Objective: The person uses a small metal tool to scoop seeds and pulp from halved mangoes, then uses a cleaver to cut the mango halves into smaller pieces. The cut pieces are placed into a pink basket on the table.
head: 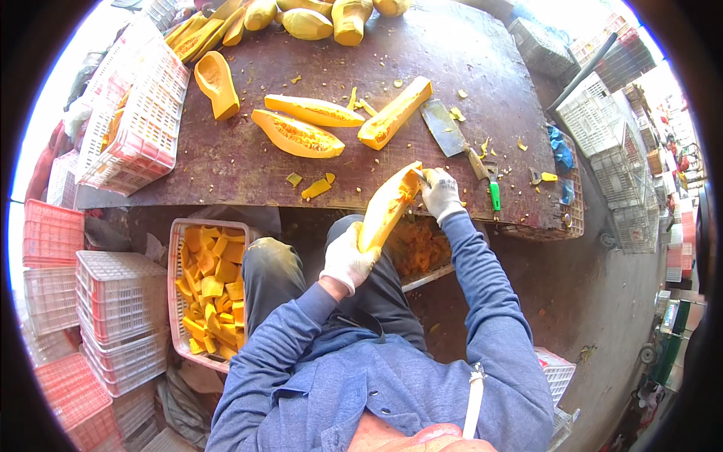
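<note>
My gloved left hand [351,257] grips the lower end of a long, peeled squash piece [390,209] with its hollowed side up. Loosened orange pulp clings near its upper end, where my gloved right hand [441,192] is curled. A small dark edge shows by the right fingertips; whether it is a tool I cannot tell. Beyond my hands, cut squash pieces [299,134] with seeds lie on the brown table [271,186], with another long piece [395,114] beside them. A cleaver [443,129] rests to the right, near a green-handled peeler [494,189].
A crate of cut squash chunks [212,288] stands left of my knees. Orange pulp [421,248] fills a container under the table edge. A white crate [135,118] sits on the table's left; whole peeled squashes [308,24] lie at the back. A yellow-handled peeler [545,177] lies right.
</note>
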Demonstrator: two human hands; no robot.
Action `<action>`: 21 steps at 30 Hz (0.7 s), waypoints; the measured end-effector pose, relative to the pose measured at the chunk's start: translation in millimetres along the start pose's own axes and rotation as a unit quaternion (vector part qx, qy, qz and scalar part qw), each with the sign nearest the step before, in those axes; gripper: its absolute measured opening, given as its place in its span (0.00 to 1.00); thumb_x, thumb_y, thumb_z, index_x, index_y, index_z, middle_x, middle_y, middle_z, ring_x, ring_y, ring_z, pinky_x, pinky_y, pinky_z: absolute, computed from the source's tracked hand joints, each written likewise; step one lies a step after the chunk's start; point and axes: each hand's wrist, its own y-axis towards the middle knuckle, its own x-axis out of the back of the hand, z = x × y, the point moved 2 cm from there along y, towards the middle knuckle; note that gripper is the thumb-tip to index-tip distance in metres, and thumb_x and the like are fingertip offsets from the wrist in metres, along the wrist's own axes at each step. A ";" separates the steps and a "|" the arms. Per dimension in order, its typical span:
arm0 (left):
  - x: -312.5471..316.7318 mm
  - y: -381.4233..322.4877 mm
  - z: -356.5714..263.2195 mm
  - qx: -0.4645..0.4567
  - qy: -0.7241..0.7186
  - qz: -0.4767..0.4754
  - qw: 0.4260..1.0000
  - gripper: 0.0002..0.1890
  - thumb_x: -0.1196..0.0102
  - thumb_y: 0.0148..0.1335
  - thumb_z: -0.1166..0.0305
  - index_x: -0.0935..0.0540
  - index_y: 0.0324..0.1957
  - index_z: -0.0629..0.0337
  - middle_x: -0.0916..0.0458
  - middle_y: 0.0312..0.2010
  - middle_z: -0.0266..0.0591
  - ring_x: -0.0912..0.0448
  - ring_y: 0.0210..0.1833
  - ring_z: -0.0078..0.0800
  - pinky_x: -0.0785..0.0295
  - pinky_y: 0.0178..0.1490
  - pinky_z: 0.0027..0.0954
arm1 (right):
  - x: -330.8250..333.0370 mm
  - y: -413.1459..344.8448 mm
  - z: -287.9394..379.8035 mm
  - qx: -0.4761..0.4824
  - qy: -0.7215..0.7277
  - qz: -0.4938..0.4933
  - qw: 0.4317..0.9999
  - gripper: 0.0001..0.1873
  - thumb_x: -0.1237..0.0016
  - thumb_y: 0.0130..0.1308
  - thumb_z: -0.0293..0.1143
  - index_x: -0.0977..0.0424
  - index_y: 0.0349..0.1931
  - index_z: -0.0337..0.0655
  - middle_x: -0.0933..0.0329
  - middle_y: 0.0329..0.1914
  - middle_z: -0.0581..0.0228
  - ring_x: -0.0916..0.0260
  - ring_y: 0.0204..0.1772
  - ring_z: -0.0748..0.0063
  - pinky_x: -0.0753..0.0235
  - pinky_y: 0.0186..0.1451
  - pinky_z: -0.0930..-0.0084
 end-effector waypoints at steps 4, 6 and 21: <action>3.4 0.5 3.6 0.007 0.017 -0.011 1.000 0.27 0.35 0.58 0.59 0.22 0.56 0.64 0.15 0.44 0.60 0.17 0.49 0.56 0.22 0.54 0.44 | -11.6 -28.5 43.0 0.064 0.036 0.068 0.995 0.07 0.45 0.64 0.28 0.20 0.41 0.39 0.20 0.40 0.47 0.22 0.46 0.43 0.22 0.50 0.54; 6.3 1.0 4.7 0.011 0.021 -0.011 1.000 0.26 0.35 0.58 0.60 0.22 0.56 0.64 0.15 0.44 0.60 0.17 0.49 0.56 0.22 0.54 0.45 | 3.2 -28.0 52.6 0.069 0.104 0.051 0.991 0.06 0.44 0.63 0.26 0.19 0.40 0.39 0.20 0.38 0.47 0.22 0.44 0.43 0.21 0.50 0.53; -1.6 1.0 -4.0 -0.017 0.014 -0.020 1.000 0.25 0.34 0.58 0.60 0.21 0.54 0.63 0.14 0.43 0.58 0.16 0.47 0.56 0.21 0.52 0.44 | -0.7 -21.9 -3.3 -0.034 0.009 0.015 0.999 0.04 0.43 0.64 0.28 0.19 0.36 0.39 0.20 0.36 0.48 0.22 0.43 0.44 0.22 0.47 0.53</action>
